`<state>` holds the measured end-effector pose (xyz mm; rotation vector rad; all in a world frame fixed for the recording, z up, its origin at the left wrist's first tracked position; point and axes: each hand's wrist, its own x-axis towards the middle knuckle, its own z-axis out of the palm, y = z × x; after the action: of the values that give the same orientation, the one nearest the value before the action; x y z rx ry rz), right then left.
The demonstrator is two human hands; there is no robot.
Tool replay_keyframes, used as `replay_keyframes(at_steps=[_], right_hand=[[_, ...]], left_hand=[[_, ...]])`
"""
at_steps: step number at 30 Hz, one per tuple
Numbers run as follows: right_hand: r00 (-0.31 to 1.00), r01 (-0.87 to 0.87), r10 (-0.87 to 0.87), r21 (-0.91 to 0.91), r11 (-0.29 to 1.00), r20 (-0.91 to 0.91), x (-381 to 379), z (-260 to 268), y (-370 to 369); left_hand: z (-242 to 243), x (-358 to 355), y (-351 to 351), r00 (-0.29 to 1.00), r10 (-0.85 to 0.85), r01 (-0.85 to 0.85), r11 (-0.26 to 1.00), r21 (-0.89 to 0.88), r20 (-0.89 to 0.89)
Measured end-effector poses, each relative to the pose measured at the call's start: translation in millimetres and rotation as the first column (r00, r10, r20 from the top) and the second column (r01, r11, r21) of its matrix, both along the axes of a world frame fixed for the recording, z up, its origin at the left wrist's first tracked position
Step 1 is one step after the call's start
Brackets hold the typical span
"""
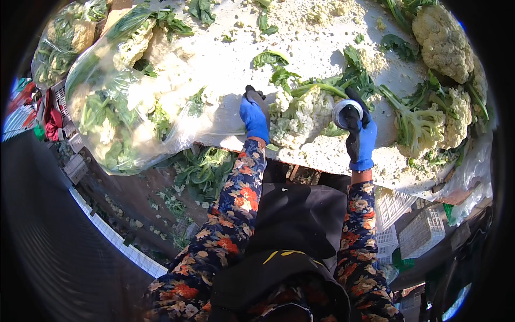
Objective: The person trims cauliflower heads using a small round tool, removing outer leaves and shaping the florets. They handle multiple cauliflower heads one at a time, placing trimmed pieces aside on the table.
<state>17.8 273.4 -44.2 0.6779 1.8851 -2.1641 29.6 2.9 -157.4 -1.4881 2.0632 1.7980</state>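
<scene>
Both hands wear blue gloves with dark palms and fingers. My right hand (360, 133) is closed around a round, silvery metal-rimmed object (347, 112), perhaps a tape roll or a cup; its kind is not certain. Just left of it, a cauliflower head (305, 116) with green stalks lies on the white tabletop (237, 60). My left hand (255, 110) is over the table edge area, left of that head, with its fingers curled; whether something small is between them is hidden. Further left lies a clear plastic bag (120, 116) of cauliflower and leaves.
Several cauliflower heads (442, 44) are piled at the right. Crumbs and loose leaves (269, 58) litter the table. Another filled bag (68, 40) stands at the far left. Below the table are leaf scraps (205, 169) on the ground and white plastic crates (422, 233).
</scene>
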Motion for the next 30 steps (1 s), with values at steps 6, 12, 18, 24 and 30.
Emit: replay_keyframes(at_steps=[6, 12, 18, 24, 30], right_hand=[[0.885, 0.417, -0.301, -0.319, 0.851, 0.356, 91, -26, -36], [0.963, -0.271, 0.271, -0.005, 0.963, 0.001, -34, -18, -53], [0.945, -0.299, 0.308, -0.089, 0.95, 0.112, -64, -65, -21], [0.993, -0.069, 0.074, -0.065, 0.996, 0.088, -35, -40, 2], [0.953, -0.187, 0.218, -0.158, 0.97, 0.209, -26, -57, 11]], left_hand=[[125, -15, 66, 0.765, -0.613, 0.455, 0.731, -0.509, -0.195], [126, -70, 67, 0.879, -0.457, 0.45, 0.889, 0.082, 0.136], [79, -51, 60, 0.955, -0.262, 0.255, 0.965, 0.066, 0.138], [66, -61, 78, 0.995, 0.103, -0.102, 0.994, 0.037, -0.007], [25, -48, 67, 0.968, -0.086, 0.167, 0.922, -0.349, 0.236]])
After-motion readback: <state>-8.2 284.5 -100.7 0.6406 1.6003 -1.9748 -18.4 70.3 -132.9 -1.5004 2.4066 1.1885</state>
